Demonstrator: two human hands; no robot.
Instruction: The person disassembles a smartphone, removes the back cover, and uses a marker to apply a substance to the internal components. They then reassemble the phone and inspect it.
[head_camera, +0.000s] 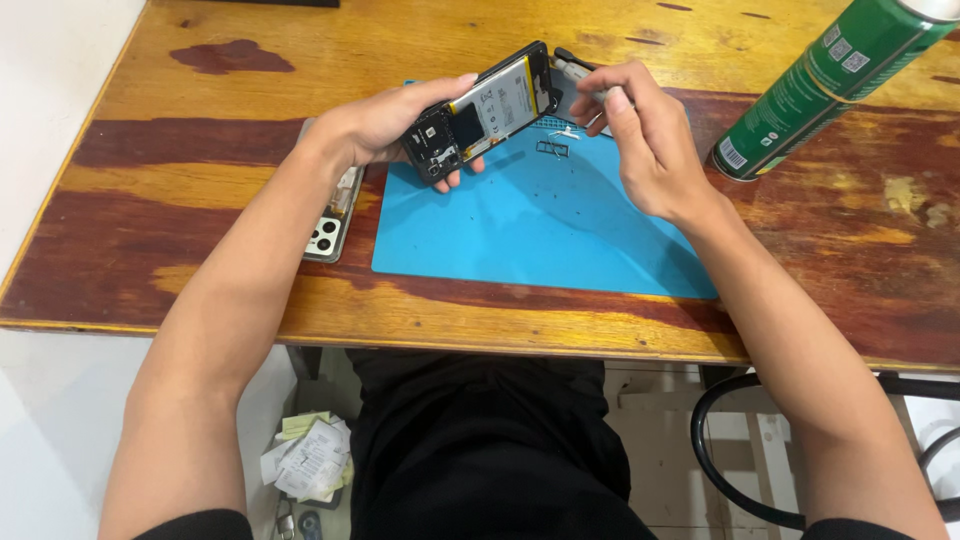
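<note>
Two bare forearms reach up from the bottom edge over a wooden table. The left hand curls around an opened phone, fingers under it and thumb along its top edge, holding it tilted above a blue mat. The phone's back is off, showing a pale battery and dark circuitry. At 3 o'clock from the phone, the right hand pinches a thin dark-tipped tool against the phone's upper end. A green can lies at 2 o'clock.
</note>
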